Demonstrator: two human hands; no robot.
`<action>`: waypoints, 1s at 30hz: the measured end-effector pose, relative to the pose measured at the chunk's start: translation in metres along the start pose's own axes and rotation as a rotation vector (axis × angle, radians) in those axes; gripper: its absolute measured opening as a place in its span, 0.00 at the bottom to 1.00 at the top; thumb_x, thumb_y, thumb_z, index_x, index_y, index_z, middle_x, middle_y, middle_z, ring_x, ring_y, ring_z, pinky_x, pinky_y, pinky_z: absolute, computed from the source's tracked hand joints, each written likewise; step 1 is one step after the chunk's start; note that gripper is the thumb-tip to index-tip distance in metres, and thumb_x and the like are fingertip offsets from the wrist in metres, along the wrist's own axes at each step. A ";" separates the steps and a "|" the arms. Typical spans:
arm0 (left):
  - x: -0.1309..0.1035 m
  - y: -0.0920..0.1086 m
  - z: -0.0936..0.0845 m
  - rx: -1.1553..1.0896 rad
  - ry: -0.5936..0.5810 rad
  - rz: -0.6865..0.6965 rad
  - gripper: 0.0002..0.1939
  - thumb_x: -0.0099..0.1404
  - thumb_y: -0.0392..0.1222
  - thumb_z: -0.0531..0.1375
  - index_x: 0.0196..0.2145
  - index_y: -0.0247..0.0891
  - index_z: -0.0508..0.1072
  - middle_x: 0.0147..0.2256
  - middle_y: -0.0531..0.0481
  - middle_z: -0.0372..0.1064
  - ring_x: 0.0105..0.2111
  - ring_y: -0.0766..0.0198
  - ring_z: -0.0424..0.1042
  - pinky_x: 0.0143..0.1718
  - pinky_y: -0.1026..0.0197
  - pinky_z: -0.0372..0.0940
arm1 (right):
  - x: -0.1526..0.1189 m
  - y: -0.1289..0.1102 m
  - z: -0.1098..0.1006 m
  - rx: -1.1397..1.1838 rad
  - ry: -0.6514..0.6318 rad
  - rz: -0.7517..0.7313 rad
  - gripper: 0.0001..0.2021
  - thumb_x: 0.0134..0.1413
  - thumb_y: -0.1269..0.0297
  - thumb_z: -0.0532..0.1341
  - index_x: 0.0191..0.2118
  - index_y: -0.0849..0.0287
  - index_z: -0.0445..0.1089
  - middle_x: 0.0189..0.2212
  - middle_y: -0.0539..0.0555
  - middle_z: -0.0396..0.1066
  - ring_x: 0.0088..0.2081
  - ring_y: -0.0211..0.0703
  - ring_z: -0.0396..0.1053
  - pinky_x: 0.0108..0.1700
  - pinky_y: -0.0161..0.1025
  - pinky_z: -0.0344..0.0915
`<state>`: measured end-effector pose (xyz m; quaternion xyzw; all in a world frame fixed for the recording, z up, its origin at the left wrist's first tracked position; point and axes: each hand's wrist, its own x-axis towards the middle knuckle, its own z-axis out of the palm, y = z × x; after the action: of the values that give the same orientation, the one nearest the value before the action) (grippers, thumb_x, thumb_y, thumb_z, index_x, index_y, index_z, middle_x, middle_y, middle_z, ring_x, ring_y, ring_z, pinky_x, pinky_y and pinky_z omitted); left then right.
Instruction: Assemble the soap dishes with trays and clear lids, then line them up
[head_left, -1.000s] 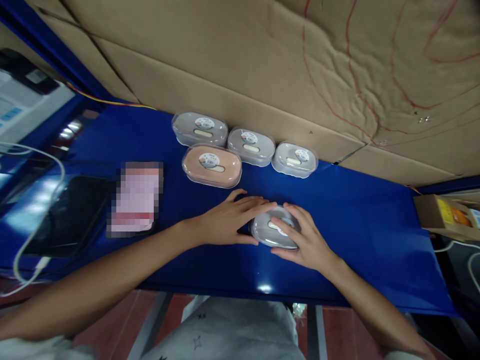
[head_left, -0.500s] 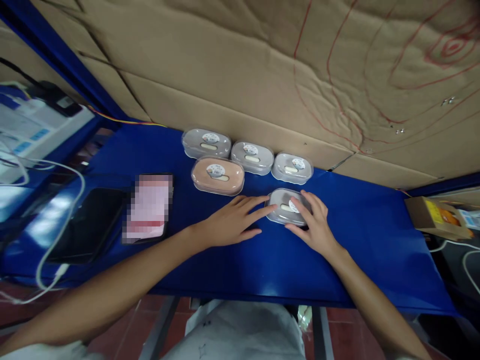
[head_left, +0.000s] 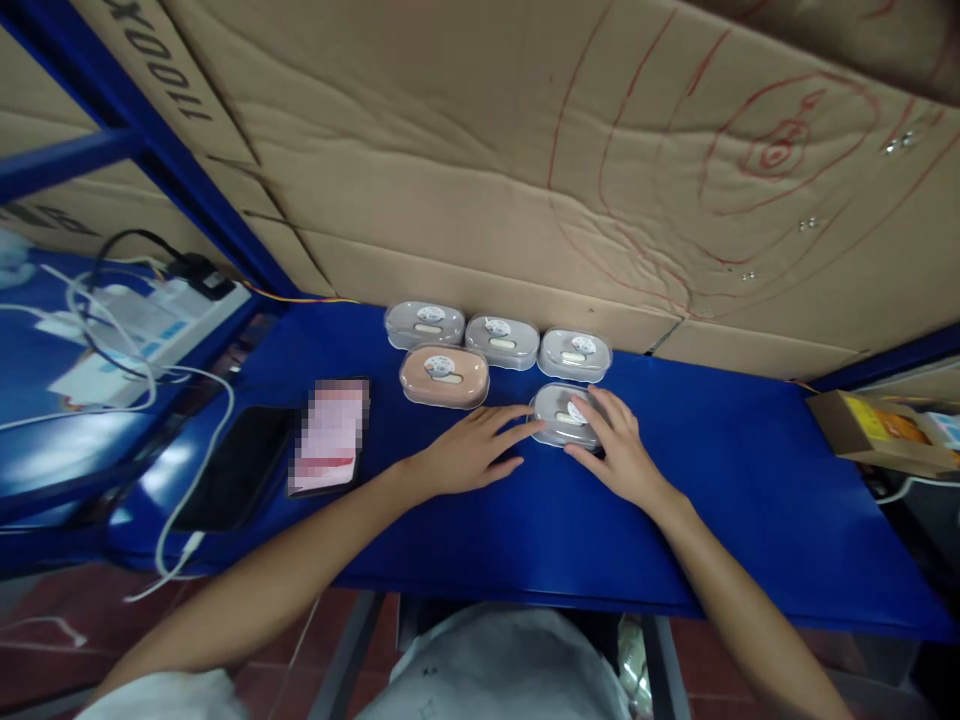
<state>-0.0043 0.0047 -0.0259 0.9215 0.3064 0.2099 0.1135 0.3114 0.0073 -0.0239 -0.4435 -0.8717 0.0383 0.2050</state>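
On the blue table, a grey oval case with a clear cover (head_left: pixel 559 412) lies between my hands. My right hand (head_left: pixel 619 450) rests over its right side, thumb at the near edge and fingers on top, round it. My left hand (head_left: pixel 474 452) has its fingers spread, fingertips at the case's left edge. Behind stand three more grey cases: left (head_left: pixel 425 326), middle (head_left: pixel 501 342) and right (head_left: pixel 574 354). A pinkish-orange case (head_left: pixel 444 377) sits in front of the left and middle ones.
A blurred-screen phone (head_left: pixel 330 435) and a dark phone (head_left: pixel 238 468) lie at the left by a white cable. A power strip (head_left: pixel 172 335) is further left. Cardboard (head_left: pixel 450 150) walls the back. A small open box (head_left: pixel 877 430) is at the right edge.
The camera view has shifted, so the cases and phones appear lower and the phones further right. Both hands keep nearly the same pose at the near grey case.
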 end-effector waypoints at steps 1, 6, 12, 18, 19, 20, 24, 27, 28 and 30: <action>0.000 0.000 0.000 -0.002 0.001 -0.003 0.28 0.80 0.43 0.57 0.73 0.43 0.60 0.69 0.35 0.63 0.67 0.45 0.68 0.67 0.39 0.66 | -0.001 0.000 0.001 0.015 -0.001 0.002 0.35 0.73 0.46 0.59 0.78 0.46 0.50 0.75 0.65 0.51 0.76 0.66 0.51 0.71 0.68 0.57; 0.003 -0.001 0.001 0.014 0.061 -0.035 0.26 0.79 0.43 0.57 0.71 0.44 0.64 0.66 0.37 0.67 0.65 0.48 0.70 0.64 0.41 0.70 | -0.007 0.001 0.002 0.072 0.047 0.030 0.39 0.72 0.45 0.60 0.79 0.48 0.44 0.77 0.68 0.46 0.77 0.68 0.49 0.71 0.69 0.58; 0.003 -0.006 -0.008 0.097 0.248 -0.082 0.19 0.79 0.41 0.56 0.64 0.44 0.71 0.57 0.41 0.74 0.56 0.56 0.77 0.60 0.50 0.74 | -0.009 0.000 0.003 0.040 0.181 0.060 0.30 0.69 0.50 0.64 0.70 0.53 0.59 0.68 0.69 0.60 0.71 0.67 0.59 0.66 0.67 0.63; -0.004 -0.025 -0.036 0.274 0.370 -0.204 0.21 0.74 0.43 0.60 0.63 0.43 0.73 0.56 0.36 0.74 0.56 0.43 0.75 0.59 0.38 0.69 | -0.011 -0.004 -0.002 0.065 0.245 0.003 0.07 0.69 0.68 0.60 0.50 0.55 0.70 0.56 0.63 0.68 0.61 0.59 0.69 0.59 0.58 0.70; -0.004 -0.029 -0.042 0.326 0.355 -0.232 0.23 0.73 0.46 0.62 0.64 0.43 0.72 0.59 0.34 0.73 0.58 0.39 0.73 0.60 0.35 0.67 | -0.011 -0.003 -0.003 0.078 0.243 -0.009 0.08 0.69 0.69 0.59 0.50 0.55 0.70 0.57 0.63 0.69 0.61 0.58 0.69 0.59 0.58 0.70; -0.004 -0.032 -0.047 0.385 0.328 -0.263 0.26 0.72 0.49 0.63 0.65 0.42 0.71 0.61 0.33 0.71 0.60 0.36 0.72 0.61 0.33 0.65 | -0.011 -0.003 -0.004 0.093 0.237 -0.020 0.09 0.70 0.70 0.58 0.51 0.55 0.70 0.57 0.63 0.69 0.61 0.58 0.69 0.59 0.59 0.70; -0.003 -0.041 -0.055 0.522 0.203 -0.370 0.33 0.71 0.59 0.64 0.67 0.41 0.70 0.68 0.30 0.65 0.65 0.32 0.67 0.67 0.31 0.57 | -0.011 -0.001 -0.004 0.160 0.187 -0.060 0.18 0.72 0.67 0.58 0.63 0.52 0.68 0.63 0.64 0.67 0.66 0.59 0.66 0.64 0.62 0.70; -0.003 -0.045 -0.051 0.500 0.144 -0.418 0.38 0.69 0.63 0.65 0.70 0.42 0.68 0.70 0.31 0.62 0.70 0.33 0.62 0.71 0.31 0.51 | -0.010 -0.002 -0.001 0.186 0.140 -0.103 0.25 0.73 0.64 0.58 0.72 0.48 0.62 0.69 0.63 0.62 0.71 0.60 0.62 0.68 0.64 0.68; -0.004 -0.045 -0.049 0.494 0.132 -0.429 0.39 0.69 0.63 0.65 0.70 0.42 0.67 0.70 0.31 0.62 0.70 0.34 0.61 0.71 0.32 0.50 | -0.010 -0.002 0.001 0.189 0.131 -0.114 0.27 0.74 0.64 0.58 0.74 0.47 0.59 0.71 0.62 0.60 0.73 0.60 0.60 0.69 0.65 0.67; -0.005 -0.047 -0.045 0.490 0.121 -0.441 0.40 0.69 0.64 0.65 0.71 0.41 0.67 0.71 0.31 0.62 0.71 0.35 0.60 0.72 0.32 0.48 | -0.010 -0.002 0.004 0.189 0.123 -0.124 0.29 0.74 0.64 0.57 0.76 0.46 0.57 0.73 0.61 0.57 0.75 0.60 0.56 0.72 0.66 0.64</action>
<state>-0.0522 0.0421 -0.0034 0.8189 0.5457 0.1547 -0.0872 0.3138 -0.0012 -0.0308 -0.3690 -0.8757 0.0805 0.3009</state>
